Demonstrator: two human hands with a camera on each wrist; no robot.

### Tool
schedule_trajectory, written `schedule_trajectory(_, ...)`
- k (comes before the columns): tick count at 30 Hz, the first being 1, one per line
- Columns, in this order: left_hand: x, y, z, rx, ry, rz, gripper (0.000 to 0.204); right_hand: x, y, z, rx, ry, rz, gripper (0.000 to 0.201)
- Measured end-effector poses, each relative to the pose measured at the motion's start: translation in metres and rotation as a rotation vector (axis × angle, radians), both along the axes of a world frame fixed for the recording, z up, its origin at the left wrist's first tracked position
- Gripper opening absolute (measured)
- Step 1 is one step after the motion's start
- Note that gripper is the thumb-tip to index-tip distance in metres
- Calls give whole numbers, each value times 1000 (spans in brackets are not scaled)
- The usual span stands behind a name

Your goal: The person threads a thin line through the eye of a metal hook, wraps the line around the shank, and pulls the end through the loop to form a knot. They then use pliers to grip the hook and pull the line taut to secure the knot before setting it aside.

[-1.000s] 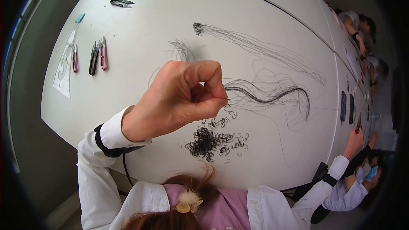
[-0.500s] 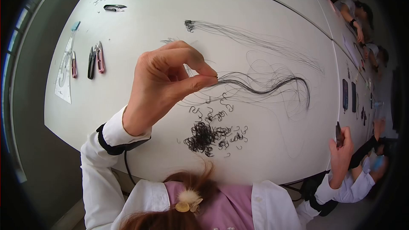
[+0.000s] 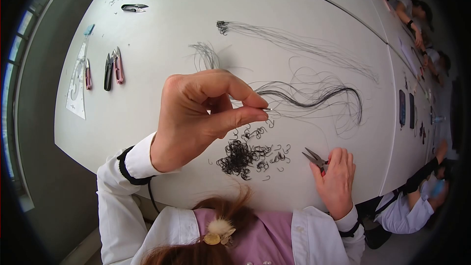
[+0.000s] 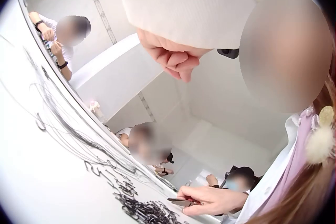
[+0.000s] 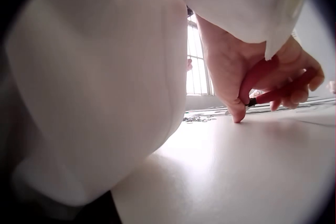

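In the head view the left hand (image 3: 201, 113), thumb and index finger pressed together, pinches a tiny shiny piece (image 3: 268, 109) too small to identify. Dark thin strands (image 3: 304, 103) run in a wavy bundle from behind its fingertips to the right. Just below lies a pile of small black hooks (image 3: 238, 159). The right hand (image 3: 337, 179) grips pliers (image 3: 315, 158), their jaws apart and pointing up-left, right of the hooks. In the right wrist view red plier handles (image 5: 286, 87) lie within that hand. The left wrist view shows the left hand (image 4: 170, 56) below its sleeve, its fingertips' hold hidden.
A second strand bundle (image 3: 294, 44) with hooks at one end lies farther back; a short tuft (image 3: 206, 54) is behind the left hand. Snips (image 3: 119, 66) and a clear triangle ruler (image 3: 77, 86) lie left, black snips (image 3: 135, 8) back left. Phones (image 3: 402, 108) and people are at right.
The right hand has come in from the far right with the pliers to the table's near side. The left hand first moved back and left, then returned forward and right, still pinching.
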State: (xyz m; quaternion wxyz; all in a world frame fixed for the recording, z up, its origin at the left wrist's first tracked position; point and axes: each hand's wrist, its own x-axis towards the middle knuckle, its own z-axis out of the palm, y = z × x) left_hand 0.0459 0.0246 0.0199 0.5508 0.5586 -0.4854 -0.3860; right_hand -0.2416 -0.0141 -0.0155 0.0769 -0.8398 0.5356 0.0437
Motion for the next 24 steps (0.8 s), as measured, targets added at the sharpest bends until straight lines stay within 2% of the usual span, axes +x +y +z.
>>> schedule_trajectory(8,-2,1,2,70,92,-39,13,10,-6,-3,81,-57,55,43)
schedule_trajectory(16,0,0,4,161,328,-133,23,10,-12,-3,96,-93,86,44)
schedule_trajectory(19,-4,-2,4,206,401,-111,28,9,-11,-3,100,-106,86,45)
schedule_trajectory(24,-3,-1,2,241,470,-162,29,9,-12,-3,101,-101,98,45)
